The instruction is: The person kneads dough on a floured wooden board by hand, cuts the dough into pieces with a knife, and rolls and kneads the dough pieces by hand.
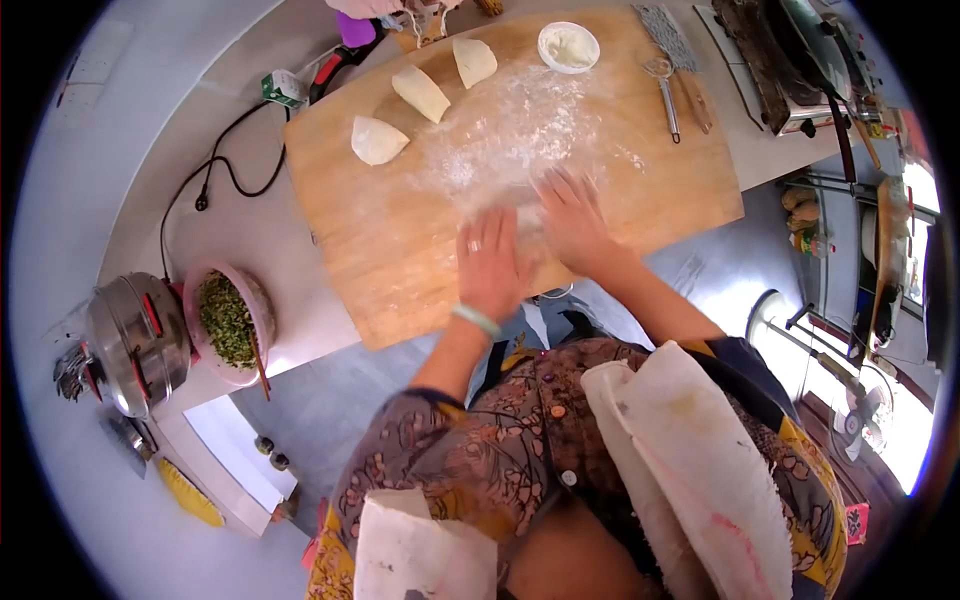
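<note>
My left hand (490, 258), with a ring and a pale green bangle, lies palm down with its fingers stretched out on the floured wooden board (660, 190). Beside it my right hand (572, 218) is also palm down, fingers extended and slightly blurred. A pale, smeared patch (527, 215) shows between the hands; whether it is dough or flour I cannot tell, and what lies under the palms is hidden. Cut dough pieces sit toward the far left: a rounded one (378, 140), a long one (421, 93) and another (473, 62). Loose flour (540, 120) covers the board's middle.
A white bowl of flour (569, 50) stands at the back, left of a whisk (668, 105). On the left counter are a pink basin (263, 310) of chopped greens, a steel pot (135, 340) and a black cord (218, 160). A stove (800, 115) stands at right.
</note>
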Motion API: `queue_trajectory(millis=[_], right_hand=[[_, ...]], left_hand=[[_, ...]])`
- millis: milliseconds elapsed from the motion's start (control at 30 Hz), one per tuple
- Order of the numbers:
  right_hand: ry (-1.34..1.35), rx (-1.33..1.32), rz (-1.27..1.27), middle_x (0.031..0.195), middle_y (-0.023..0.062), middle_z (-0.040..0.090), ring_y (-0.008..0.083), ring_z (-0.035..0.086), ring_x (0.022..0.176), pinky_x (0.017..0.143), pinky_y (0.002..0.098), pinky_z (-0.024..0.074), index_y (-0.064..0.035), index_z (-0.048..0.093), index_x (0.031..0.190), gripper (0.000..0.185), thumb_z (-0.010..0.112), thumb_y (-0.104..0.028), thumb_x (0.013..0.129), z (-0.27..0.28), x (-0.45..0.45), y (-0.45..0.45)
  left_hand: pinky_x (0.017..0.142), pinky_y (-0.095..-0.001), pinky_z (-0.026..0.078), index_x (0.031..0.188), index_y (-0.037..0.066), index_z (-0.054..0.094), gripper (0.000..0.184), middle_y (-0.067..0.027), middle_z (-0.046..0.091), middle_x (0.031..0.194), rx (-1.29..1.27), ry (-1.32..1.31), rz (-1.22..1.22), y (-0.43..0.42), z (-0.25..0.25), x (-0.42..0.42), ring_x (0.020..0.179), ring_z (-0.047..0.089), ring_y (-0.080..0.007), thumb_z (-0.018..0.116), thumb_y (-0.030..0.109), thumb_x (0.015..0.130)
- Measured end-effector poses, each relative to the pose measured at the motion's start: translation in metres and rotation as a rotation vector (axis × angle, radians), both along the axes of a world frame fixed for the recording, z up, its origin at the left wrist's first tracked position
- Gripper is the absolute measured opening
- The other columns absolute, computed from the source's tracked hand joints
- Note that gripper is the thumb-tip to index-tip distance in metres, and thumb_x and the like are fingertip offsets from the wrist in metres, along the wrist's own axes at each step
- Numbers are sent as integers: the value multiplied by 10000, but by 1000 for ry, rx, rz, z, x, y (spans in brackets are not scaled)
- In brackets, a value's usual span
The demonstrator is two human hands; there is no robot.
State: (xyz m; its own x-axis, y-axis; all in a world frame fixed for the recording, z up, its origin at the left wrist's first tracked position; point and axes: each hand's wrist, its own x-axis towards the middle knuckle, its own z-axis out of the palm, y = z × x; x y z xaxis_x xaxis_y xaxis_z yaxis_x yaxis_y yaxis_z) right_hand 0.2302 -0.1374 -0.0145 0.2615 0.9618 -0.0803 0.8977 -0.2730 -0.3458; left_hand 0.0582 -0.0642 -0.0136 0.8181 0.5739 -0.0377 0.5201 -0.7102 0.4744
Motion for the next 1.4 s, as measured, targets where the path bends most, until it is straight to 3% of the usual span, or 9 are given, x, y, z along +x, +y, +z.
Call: queue_trajectory(millis=[100,267,433,533,767,1067,1167,1233,1400], right_hand=[[110,74,-68,1449,239,449,409,358,1399,1183,548,209,-7,479,1396,488,538,-183,945,6,5,-54],[153,211,-173,1364,269,507,442,452,1291,1112,532,324,14,529,1317,424,576,-121,918,15,45,-78],[213,299,-265,1298,252,573,440,539,1197,1031,454,433,15,567,1270,362,586,-106,930,44,62,-50],[353,285,-255,1190,248,612,428,569,1111,961,464,469,6,578,1230,328,581,-87,916,40,53,-43],[485,304,-158,1157,260,625,431,594,1066,933,468,483,15,594,1195,282,568,-63,925,17,42,-73],[455,328,-269,1129,241,651,424,623,1024,900,423,507,30,615,1176,266,575,-32,921,24,73,-58],[452,303,-305,1126,243,652,422,630,1020,892,418,512,33,612,1184,272,572,-42,926,35,73,-57],[489,267,-325,1126,250,650,419,633,1024,892,417,513,33,612,1188,272,564,-48,932,44,67,-53],[552,324,-190,1214,259,627,410,611,1132,990,442,481,31,588,1239,335,585,-99,931,39,35,-38]], left_hand=[[1202,-542,144,1477,-20,373,801,-200,416,1499,-27,69,55,-42,3,-10,1461,270,-373,610,471,890],[1209,-527,156,1467,-22,387,744,-203,390,1532,139,134,171,31,-12,57,1486,242,-347,578,450,925],[1192,-470,232,1426,-23,427,680,-196,430,1507,127,26,-133,113,-23,100,1444,332,-323,555,441,944],[1189,-474,239,1416,-13,438,687,-188,459,1486,73,-48,119,91,-16,95,1433,354,-329,574,450,927],[1211,-534,106,1507,2,339,830,-226,295,1585,34,150,-42,-47,-8,2,1492,230,-366,587,507,898],[1214,-486,162,1480,2,390,781,-175,355,1567,199,14,-28,114,-19,113,1484,259,-327,539,539,933],[1214,-485,172,1483,-19,365,824,-197,325,1578,132,53,167,91,-26,112,1486,256,-326,606,507,896],[1212,-507,160,1493,-36,338,873,-207,323,1577,43,226,129,45,-9,94,1489,247,-335,624,515,880],[1199,-578,136,1493,-66,322,861,-283,305,1555,-16,59,16,-51,-4,31,1492,214,-400,620,450,872]])
